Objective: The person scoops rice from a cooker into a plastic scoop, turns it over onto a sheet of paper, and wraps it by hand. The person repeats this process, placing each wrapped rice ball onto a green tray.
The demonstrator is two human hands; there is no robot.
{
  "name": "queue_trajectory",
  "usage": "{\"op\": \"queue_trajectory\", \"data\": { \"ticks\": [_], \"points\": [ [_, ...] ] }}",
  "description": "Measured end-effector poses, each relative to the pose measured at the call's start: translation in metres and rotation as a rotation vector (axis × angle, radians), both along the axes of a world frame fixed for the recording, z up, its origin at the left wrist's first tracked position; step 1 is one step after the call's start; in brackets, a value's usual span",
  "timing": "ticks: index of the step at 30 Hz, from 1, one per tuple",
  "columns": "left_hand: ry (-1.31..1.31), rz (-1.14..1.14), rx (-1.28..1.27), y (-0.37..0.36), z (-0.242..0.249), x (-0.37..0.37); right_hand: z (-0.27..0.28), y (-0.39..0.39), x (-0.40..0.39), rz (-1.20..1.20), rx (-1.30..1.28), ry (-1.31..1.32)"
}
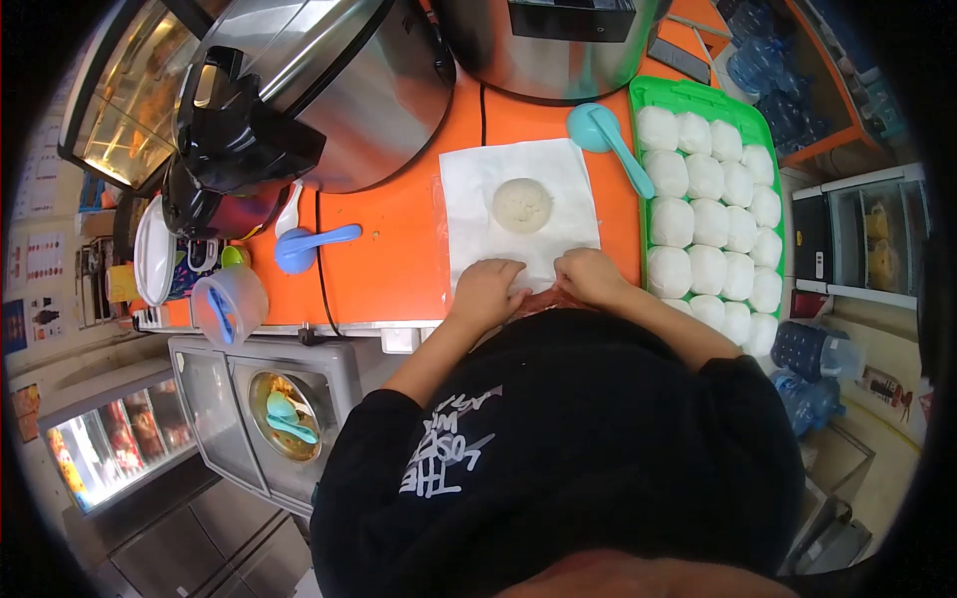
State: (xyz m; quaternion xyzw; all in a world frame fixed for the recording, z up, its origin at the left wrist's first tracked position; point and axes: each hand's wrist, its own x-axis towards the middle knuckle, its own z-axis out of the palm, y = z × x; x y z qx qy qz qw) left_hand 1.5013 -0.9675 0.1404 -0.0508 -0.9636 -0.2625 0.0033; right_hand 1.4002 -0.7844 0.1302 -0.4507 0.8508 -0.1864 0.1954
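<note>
A round mound of cooked rice [521, 205] lies on a square sheet of white paper [474, 179], on the orange counter. My left hand [488, 289] rests at the sheet's near left edge, fingers bent, with the thumb apart from them. Close beside the near right edge, my right hand [590, 275] is closed, its fingers pressed together; whatever they pinch is hidden. Between both hands, against my black shirt, shows a reddish, shiny, film-like piece [543, 300] that I cannot name. To the right, a green tray [650, 92] holds rows of white wrapped bundles [708, 221].
Two large steel cookers [374, 110] stand at the back. A teal scoop [598, 128] lies between paper and tray. On the left are a blue scoop [299, 247], a black cord [319, 269] and a clear plastic tub [231, 307]. Below sits a metal bowl [321, 399] with teal scoops.
</note>
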Motion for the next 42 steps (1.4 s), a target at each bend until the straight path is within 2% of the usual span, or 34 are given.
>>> {"op": "queue_trajectory", "data": {
  "ticks": [3,4,5,6,8,9,10,11,12,14,15,17,18,20,21,23,24,26,27,29,30,32,34,36,38,39,41,42],
  "points": [
    [-0.105,-0.008,-0.069,-0.010,-0.016,-0.003,0.006,-0.001,-0.003,-0.007,-0.007,-0.061],
    [-0.105,-0.011,-0.068,-0.017,-0.023,0.000,0.002,0.000,-0.003,-0.042,-0.163,0.020],
    [-0.038,-0.034,-0.180,-0.025,-0.030,0.004,-0.005,0.002,-0.003,-0.075,-0.319,0.103],
    [0.029,-0.057,-0.293,-0.031,-0.036,0.010,-0.023,0.009,-0.001,-0.076,-0.318,0.102],
    [0.087,-0.046,-0.274,-0.039,-0.036,0.024,-0.051,0.023,0.000,0.156,-0.422,0.395],
    [0.050,-0.026,-0.120,-0.046,-0.036,0.026,-0.054,0.028,-0.010,0.157,-0.426,0.408],
    [0.004,-0.008,0.036,-0.051,-0.035,0.027,-0.040,0.030,-0.018,0.039,-0.321,0.092],
    [0.023,0.160,0.100,-0.052,-0.028,0.022,-0.029,0.031,-0.026,-0.081,-0.210,-0.224],
    [0.022,0.160,0.100,-0.054,-0.024,0.014,-0.022,0.024,-0.035,-0.081,-0.210,-0.225],
    [-0.207,0.743,0.595,-0.062,-0.021,-0.012,-0.014,0.002,-0.059,-0.777,-0.330,-0.568],
    [-0.206,0.747,0.593,-0.062,-0.027,-0.025,-0.027,-0.002,-0.064,-0.773,-0.331,-0.569],
    [-0.100,0.809,0.422,-0.058,-0.046,-0.048,-0.053,-0.015,-0.068,-0.730,-0.347,-0.007],
    [-0.086,0.809,0.418,-0.057,-0.052,-0.050,-0.057,-0.017,-0.069,-0.726,-0.359,0.000],
    [-0.091,0.646,-0.128,-0.051,-0.056,-0.047,-0.047,-0.019,-0.058,-0.542,-0.040,0.067],
    [-0.083,0.650,-0.132,-0.055,-0.055,-0.042,-0.045,-0.019,-0.059,-0.542,0.004,0.039],
    [-0.345,0.646,-0.130,-0.072,-0.046,-0.032,-0.050,-0.014,-0.065,-0.556,-0.027,0.022],
    [-0.352,0.643,-0.139,-0.077,-0.042,-0.033,-0.053,-0.012,-0.065,-0.564,-0.044,0.006],
    [-0.921,0.902,0.574,-0.079,-0.021,-0.037,-0.051,-0.013,-0.064,-0.553,-0.028,-0.013],
    [-0.921,0.907,0.567,-0.080,-0.021,-0.037,-0.048,-0.015,-0.065,-0.543,-0.014,-0.019],
    [-0.661,0.659,0.391,-0.079,-0.027,-0.032,-0.043,-0.015,-0.067,-0.521,-0.014,-0.069],
    [-0.661,0.662,0.392,-0.078,-0.029,-0.027,-0.040,-0.013,-0.068,-0.502,-0.006,-0.116],
    [-0.611,0.745,0.785,-0.077,-0.031,-0.020,-0.032,-0.010,-0.070,-0.468,0.029,-0.132],
    [-0.643,0.702,0.821,-0.084,-0.030,-0.024,-0.025,-0.013,-0.076,-0.429,0.069,-0.147],
    [-0.676,0.659,0.861,-0.091,-0.031,-0.037,-0.018,-0.024,-0.084,-0.358,0.009,0.135],
    [-0.590,0.631,0.649,-0.099,-0.036,-0.071,-0.012,-0.048,-0.102,-0.161,-0.149,0.135],
    [-0.592,0.634,0.660,-0.095,-0.035,-0.083,-0.016,-0.068,-0.111,-0.080,-0.196,0.142],
    [-0.112,0.468,0.595,-0.078,-0.030,-0.103,-0.032,-0.097,-0.130,0.013,-0.235,0.154],
    [-0.102,0.474,0.603,-0.076,-0.033,-0.104,-0.040,-0.107,-0.141,0.154,-0.242,0.129]
  ]
}}
